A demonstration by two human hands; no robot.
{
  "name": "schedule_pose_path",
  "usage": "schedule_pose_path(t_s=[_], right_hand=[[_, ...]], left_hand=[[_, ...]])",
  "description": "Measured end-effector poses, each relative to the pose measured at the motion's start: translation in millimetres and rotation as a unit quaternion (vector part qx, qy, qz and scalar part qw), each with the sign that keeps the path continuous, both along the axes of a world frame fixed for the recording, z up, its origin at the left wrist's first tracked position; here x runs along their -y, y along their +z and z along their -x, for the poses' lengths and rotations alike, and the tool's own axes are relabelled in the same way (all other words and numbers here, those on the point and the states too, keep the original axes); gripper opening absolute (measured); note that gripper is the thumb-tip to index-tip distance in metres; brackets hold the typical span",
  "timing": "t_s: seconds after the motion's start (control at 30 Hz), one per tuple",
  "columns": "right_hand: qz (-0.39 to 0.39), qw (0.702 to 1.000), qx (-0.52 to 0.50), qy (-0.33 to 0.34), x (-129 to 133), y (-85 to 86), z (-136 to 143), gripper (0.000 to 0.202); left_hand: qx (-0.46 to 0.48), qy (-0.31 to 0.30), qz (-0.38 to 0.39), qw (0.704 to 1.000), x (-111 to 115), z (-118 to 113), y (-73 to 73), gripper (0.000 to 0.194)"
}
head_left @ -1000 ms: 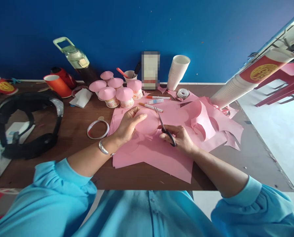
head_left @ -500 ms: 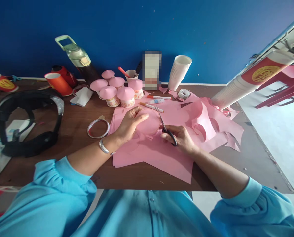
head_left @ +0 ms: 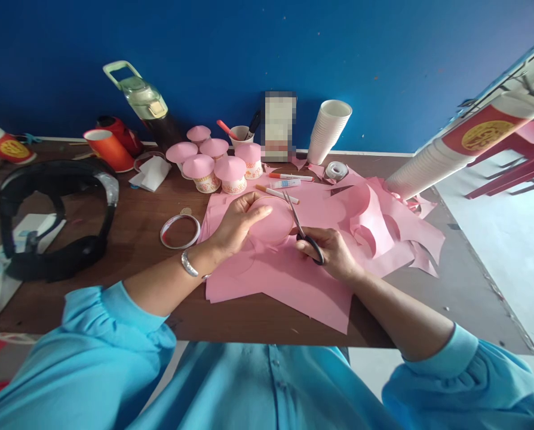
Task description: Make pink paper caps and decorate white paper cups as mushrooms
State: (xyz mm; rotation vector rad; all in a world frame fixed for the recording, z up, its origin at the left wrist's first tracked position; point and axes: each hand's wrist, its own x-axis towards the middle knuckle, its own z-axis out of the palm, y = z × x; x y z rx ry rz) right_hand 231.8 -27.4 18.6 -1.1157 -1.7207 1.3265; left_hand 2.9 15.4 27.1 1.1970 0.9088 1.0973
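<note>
A round pink paper disc (head_left: 273,222) is pinched at its left edge by my left hand (head_left: 236,224), thumb on top. My right hand (head_left: 332,252) grips black-handled scissors (head_left: 303,233), their blades pointing up and away along the disc's right edge. Beneath both hands lie several pink paper sheets (head_left: 294,286), with a faint circle outline visible on the left part. Just beyond the disc, two markers (head_left: 278,194) and a small white tube (head_left: 287,183) rest on the paper.
Several small cups with pink cone tops (head_left: 231,175) stand at the back. A tape roll (head_left: 180,232) lies left, near a black headband device (head_left: 56,269). Pink offcuts (head_left: 383,221) and a long stack of paper cups (head_left: 432,167) are at right. A bottle (head_left: 146,101) stands against the wall.
The view has shifted slightly, so most things appear a little further right. Both hands keep their holds on the disc and the scissors, with hardly any other movement.
</note>
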Motion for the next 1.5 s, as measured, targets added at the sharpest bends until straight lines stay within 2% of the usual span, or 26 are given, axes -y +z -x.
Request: schedule_pose_path(t_s=[0.43, 0.93, 1.13, 1.27, 1.5], right_hand=[[-0.021, 1.000, 0.003, 0.008, 0.1, 6.1, 1.3, 0.054], [0.001, 1.000, 0.006, 0.002, 0.4, 4.5, -0.5, 0.052], [0.006, 1.000, 0.012, 0.000, 0.4, 5.8, 0.4, 0.055], [0.034, 0.999, 0.009, -0.009, 1.2, 7.3, 1.3, 0.054], [0.041, 0.998, -0.030, -0.039, 0.2, 2.9, 2.1, 0.055]], left_hand=[[-0.005, -0.009, 0.001, 1.000, -1.7, 2.3, -1.6, 0.028], [-0.028, -0.007, -0.028, 0.999, -1.2, 2.0, 11.0, 0.027], [-0.012, -0.007, -0.026, 1.000, -4.4, 3.1, 3.8, 0.027], [0.008, -0.011, -0.013, 1.000, -5.3, 3.2, 1.2, 0.026], [0.012, 0.012, -0.008, 1.000, -2.6, 0.9, 7.3, 0.025]])
